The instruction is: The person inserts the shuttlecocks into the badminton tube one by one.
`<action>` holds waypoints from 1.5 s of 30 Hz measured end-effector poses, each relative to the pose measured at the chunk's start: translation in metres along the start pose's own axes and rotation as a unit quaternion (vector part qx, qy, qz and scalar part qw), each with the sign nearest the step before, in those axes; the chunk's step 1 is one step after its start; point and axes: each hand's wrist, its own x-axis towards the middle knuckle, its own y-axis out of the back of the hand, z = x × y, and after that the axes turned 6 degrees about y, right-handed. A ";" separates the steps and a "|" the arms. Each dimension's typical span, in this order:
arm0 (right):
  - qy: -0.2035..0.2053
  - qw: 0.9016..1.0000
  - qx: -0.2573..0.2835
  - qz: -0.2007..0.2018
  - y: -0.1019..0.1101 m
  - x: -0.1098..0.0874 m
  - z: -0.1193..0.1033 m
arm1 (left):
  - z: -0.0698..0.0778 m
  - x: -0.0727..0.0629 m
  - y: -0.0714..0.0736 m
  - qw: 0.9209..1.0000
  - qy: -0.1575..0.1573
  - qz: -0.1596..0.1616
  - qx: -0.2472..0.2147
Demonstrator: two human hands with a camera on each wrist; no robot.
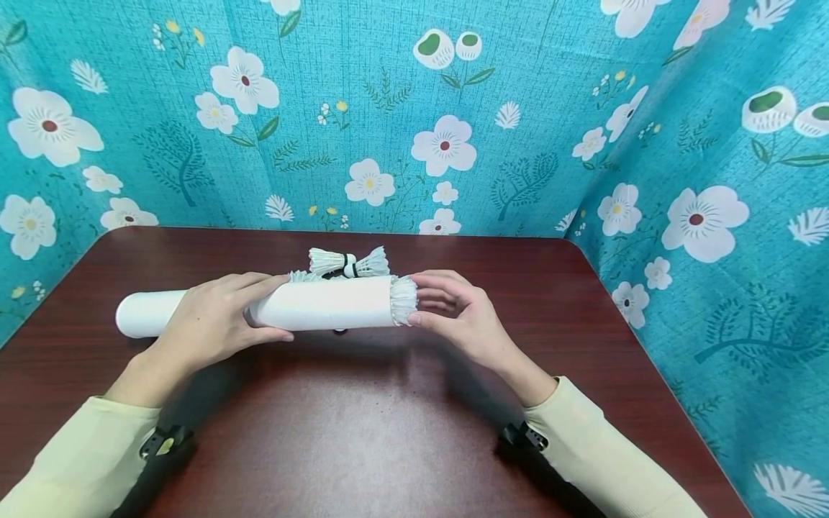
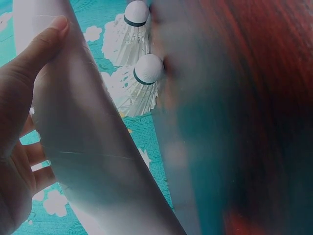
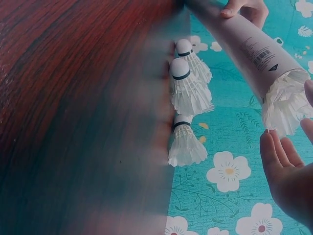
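Observation:
A long white shuttlecock tube [image 1: 324, 303] is held level above the table, its printed barcode showing in the right wrist view. My left hand [image 1: 216, 313] grips it left of the middle, thumb on the near side and fingers over the top. From the tube's right end sticks the feather skirt of a shuttlecock [image 3: 287, 100]; its cork is hidden inside. Around that skirt my right hand [image 1: 463, 313] spreads its fingers and thumb, fingertips right at the feather edge. Several loose shuttlecocks [image 1: 370, 263] are on the table behind the tube, partly hidden by it.
A dark reddish-brown wooden table [image 1: 363, 432] with rounded far corners spans the view. Behind it and on the right hangs a turquoise floral cloth [image 1: 388, 108]. Black straps circle both sleeved wrists.

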 end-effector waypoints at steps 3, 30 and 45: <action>0.002 1.000 0.004 0.004 -0.001 0.000 0.001 | 0.000 0.000 0.000 1.000 0.001 -0.001 0.000; 0.009 1.000 0.005 -0.002 0.002 -0.004 0.004 | -0.001 -0.002 0.000 1.000 0.000 0.000 -0.004; 0.019 1.000 0.007 0.003 0.000 0.000 0.007 | 0.000 0.000 0.000 1.000 -0.001 0.000 -0.003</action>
